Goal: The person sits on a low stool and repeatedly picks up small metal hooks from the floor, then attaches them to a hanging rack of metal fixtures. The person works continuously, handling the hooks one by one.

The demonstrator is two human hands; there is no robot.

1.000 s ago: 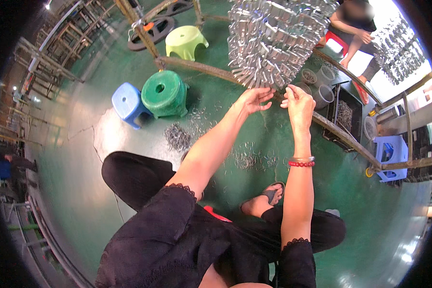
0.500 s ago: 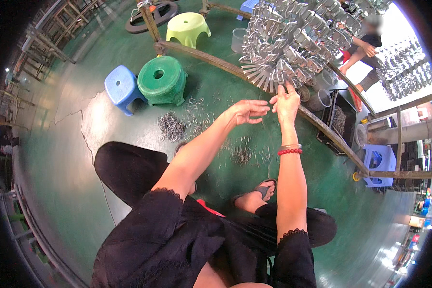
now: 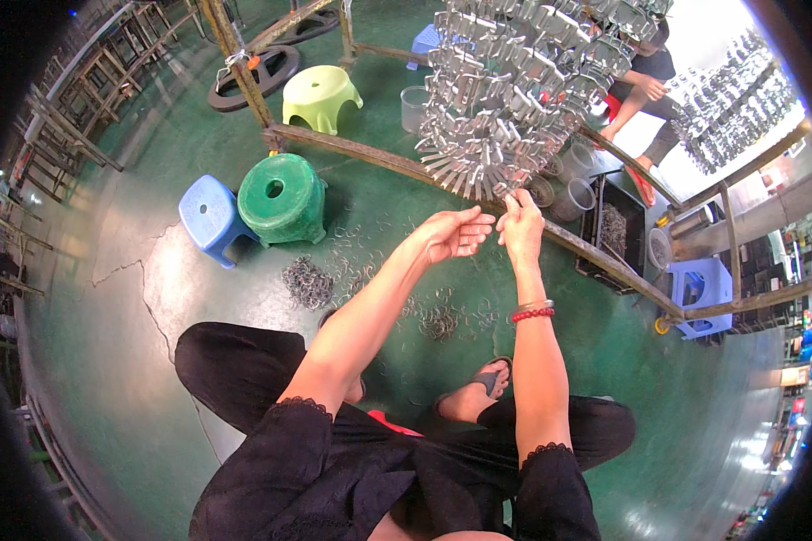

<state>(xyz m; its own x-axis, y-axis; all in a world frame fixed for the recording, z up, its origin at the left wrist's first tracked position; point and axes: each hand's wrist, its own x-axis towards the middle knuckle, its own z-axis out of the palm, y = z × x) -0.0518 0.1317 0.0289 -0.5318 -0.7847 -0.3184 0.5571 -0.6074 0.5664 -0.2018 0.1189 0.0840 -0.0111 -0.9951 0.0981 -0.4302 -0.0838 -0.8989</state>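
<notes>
A large hanging cluster of silvery metal pieces (image 3: 505, 99) fills the upper middle, with flat strips fanned out along its lower end. Just under that fan is my right hand (image 3: 523, 230), wearing a red bead bracelet; its fingers are closed on a small grey metal piece (image 3: 502, 189) at the bottom of the cluster. To its left my left hand (image 3: 456, 236) is held palm inward, fingers stretched and slightly bent, nothing plain to see in it. Below my hands, small curved metal hooks (image 3: 438, 316) lie scattered on the green floor, with a denser heap (image 3: 307, 283) further left.
A wooden frame rail (image 3: 370, 155) runs across beneath the cluster. Stools stand left: blue (image 3: 209, 216), green (image 3: 284, 212) and yellow-green (image 3: 321, 95). Right are a black crate (image 3: 639, 221), clear tubs (image 3: 574, 200) and a blue-violet stool (image 3: 702, 293). Beyond sits another person (image 3: 645, 86).
The view has shifted, so the stools and cluster sit lower and further left. My right hand's fingers have drawn in at the cluster's lower end; my left hand has turned palm inward beside it.
</notes>
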